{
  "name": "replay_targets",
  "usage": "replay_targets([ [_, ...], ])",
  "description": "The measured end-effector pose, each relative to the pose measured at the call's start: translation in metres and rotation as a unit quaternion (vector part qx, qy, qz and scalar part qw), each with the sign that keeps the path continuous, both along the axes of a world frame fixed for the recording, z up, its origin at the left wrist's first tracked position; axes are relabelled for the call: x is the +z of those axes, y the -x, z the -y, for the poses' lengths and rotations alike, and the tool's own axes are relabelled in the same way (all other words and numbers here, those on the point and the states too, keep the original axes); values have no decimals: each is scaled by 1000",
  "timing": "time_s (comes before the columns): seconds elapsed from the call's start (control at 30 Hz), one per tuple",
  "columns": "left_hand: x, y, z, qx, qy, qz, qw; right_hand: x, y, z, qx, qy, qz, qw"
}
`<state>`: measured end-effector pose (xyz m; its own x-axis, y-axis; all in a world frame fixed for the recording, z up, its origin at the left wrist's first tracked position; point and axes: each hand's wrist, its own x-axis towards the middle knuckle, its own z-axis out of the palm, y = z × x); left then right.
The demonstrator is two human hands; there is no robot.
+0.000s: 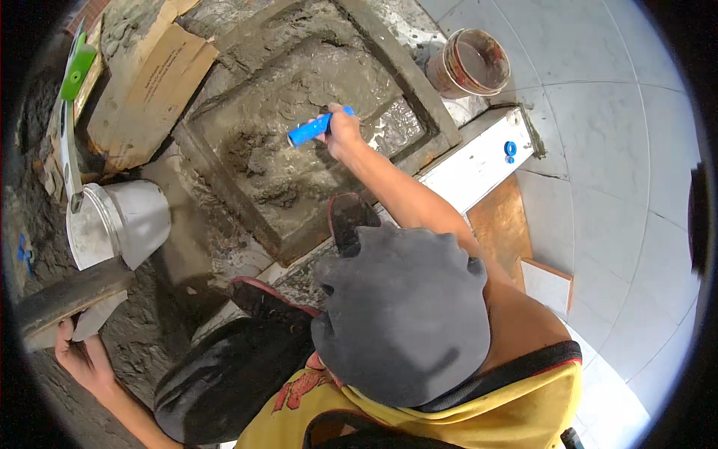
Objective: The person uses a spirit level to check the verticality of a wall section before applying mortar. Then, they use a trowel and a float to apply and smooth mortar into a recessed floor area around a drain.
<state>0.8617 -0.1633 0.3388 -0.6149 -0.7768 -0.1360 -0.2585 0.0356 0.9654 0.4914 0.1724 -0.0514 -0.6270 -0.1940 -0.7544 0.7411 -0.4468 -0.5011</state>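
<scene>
My right hand (343,133) is closed round a blue cylindrical tool handle (308,131) over wet grey mortar (318,78). Any working end of that tool is hidden or cannot be made out. A raised cement rim (374,41) frames the mortar as a rectangular basin. At the lower left, my left hand (86,359) grips the underside of a mortar-smeared board (71,299), with a pale grey angular piece (101,314) against it. Just beyond this board stands a white bucket (142,217).
A mortar-stained bucket (473,63) sits beyond the rim at right. Small blue rings (510,148) lie on a white ledge (479,161). Cardboard (161,93) and a silver bar with a green part (77,75) are at far left. Grey tiles (606,142) cover the right-hand floor.
</scene>
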Motion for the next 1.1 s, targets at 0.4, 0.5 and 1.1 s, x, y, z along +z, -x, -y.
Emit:
replay_targets([
  [0.4,-2,-8,7,32,56,30,997,7,-14,-2,-4,-46,-36,998],
  [0.5,0,-26,17,-23,106,50,993,7,-11,-13,134,-52,-55,988],
  [1.1,6,-62,29,52,-32,6,998,-23,88,-159,463,-514,-281,665],
])
